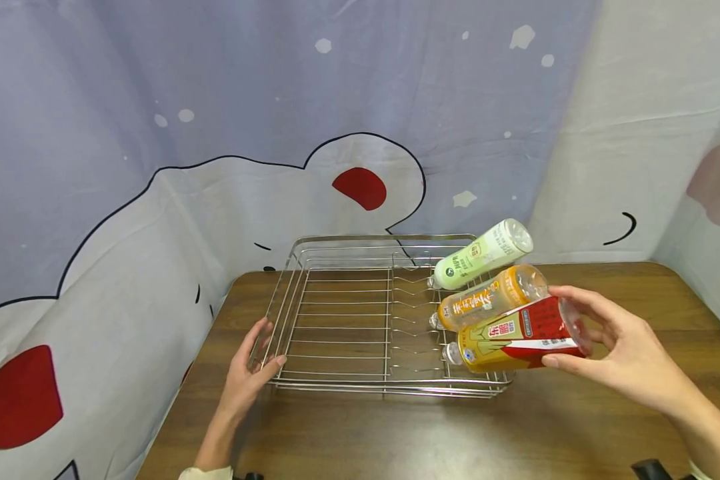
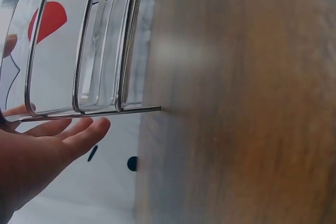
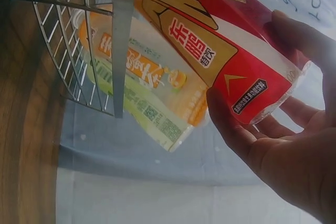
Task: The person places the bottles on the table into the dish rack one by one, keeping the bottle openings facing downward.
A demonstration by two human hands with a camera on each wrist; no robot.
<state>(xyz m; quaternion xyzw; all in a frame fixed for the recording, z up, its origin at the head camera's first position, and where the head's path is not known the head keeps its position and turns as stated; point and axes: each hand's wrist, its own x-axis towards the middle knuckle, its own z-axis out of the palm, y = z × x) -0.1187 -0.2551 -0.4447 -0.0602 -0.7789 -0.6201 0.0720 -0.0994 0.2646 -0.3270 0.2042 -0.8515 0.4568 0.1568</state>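
Observation:
A wire dish rack (image 1: 336,385) stands on the wooden table, with bottles leaning neck-down along its right side. My left hand (image 1: 244,370) grips the rack's left front corner, thumb and fingers on either side of the wire. Between thumb and fingers, my right hand (image 1: 627,350) holds the base end of a red and yellow drink bottle (image 1: 519,337). That bottle slants over the rack's right front part, its neck to the left. Behind it lean an orange-labelled clear bottle (image 1: 486,300) and a pale green bottle (image 1: 483,253). Whether the held bottle's neck touches the wires, I cannot tell.
The brown wooden table (image 1: 360,433) extends in front of the rack and to both sides. A printed curtain (image 1: 228,207) hangs behind the table and along its left and right. Wire dividers (image 1: 417,333) run along the rack's right half.

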